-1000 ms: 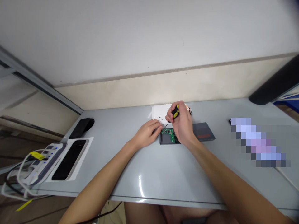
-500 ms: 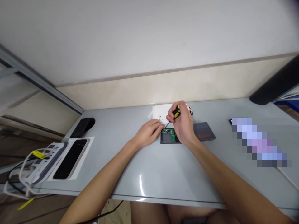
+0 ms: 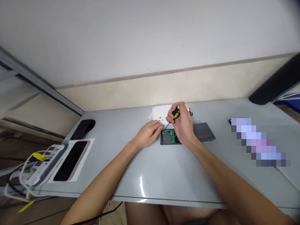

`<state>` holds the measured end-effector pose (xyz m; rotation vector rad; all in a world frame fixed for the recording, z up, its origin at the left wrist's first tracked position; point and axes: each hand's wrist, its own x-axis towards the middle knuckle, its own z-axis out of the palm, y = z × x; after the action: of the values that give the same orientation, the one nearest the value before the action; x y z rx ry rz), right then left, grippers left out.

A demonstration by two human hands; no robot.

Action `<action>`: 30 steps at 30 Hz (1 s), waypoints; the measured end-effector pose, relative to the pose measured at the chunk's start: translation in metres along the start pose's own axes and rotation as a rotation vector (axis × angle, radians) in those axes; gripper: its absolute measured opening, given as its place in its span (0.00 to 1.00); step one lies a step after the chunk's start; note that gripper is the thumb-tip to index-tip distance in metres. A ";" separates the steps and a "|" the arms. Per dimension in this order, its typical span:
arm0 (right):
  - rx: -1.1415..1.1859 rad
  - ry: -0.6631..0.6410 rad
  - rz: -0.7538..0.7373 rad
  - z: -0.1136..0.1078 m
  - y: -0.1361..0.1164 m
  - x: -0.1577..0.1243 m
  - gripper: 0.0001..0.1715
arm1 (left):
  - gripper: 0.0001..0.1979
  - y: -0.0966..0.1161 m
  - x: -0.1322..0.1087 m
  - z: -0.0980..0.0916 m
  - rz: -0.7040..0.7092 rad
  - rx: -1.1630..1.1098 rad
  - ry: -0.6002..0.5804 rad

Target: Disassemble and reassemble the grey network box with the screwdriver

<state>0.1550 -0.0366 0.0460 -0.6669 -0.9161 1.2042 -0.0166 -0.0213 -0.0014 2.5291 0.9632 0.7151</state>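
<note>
My right hand (image 3: 181, 123) is closed around a black and yellow screwdriver (image 3: 176, 113). The tool slants down to the left, its tip near the upper left of a green circuit board (image 3: 169, 132). That board lies in an opened dark grey case (image 3: 166, 139) on the table. With fingers bent together, my left hand (image 3: 150, 132) grips the case at its upper left corner; the fingertips' exact contact is hard to see. A flat dark grey panel (image 3: 204, 131) extends to the right, partly hidden behind my right hand.
Behind the case lies a white sheet (image 3: 161, 113) with several small dark parts. On the left are a phone (image 3: 71, 161), a power strip (image 3: 47, 164) with cables and a black object (image 3: 82, 128). A blurred-out device (image 3: 257, 142) lies right, trailing a white cable.
Almost nothing differs. The view has shifted very slightly; both hands and the screwdriver hold the same places on the case.
</note>
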 end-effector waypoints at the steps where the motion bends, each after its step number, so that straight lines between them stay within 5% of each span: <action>1: -0.006 0.001 0.002 0.000 0.000 0.000 0.31 | 0.22 0.000 0.000 0.000 0.001 0.003 0.000; 30: 0.026 -0.007 -0.002 -0.001 0.002 0.002 0.30 | 0.21 0.001 0.000 0.001 0.014 0.013 0.017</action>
<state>0.1556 -0.0345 0.0442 -0.6418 -0.9053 1.2153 -0.0152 -0.0219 -0.0020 2.5476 0.9596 0.7373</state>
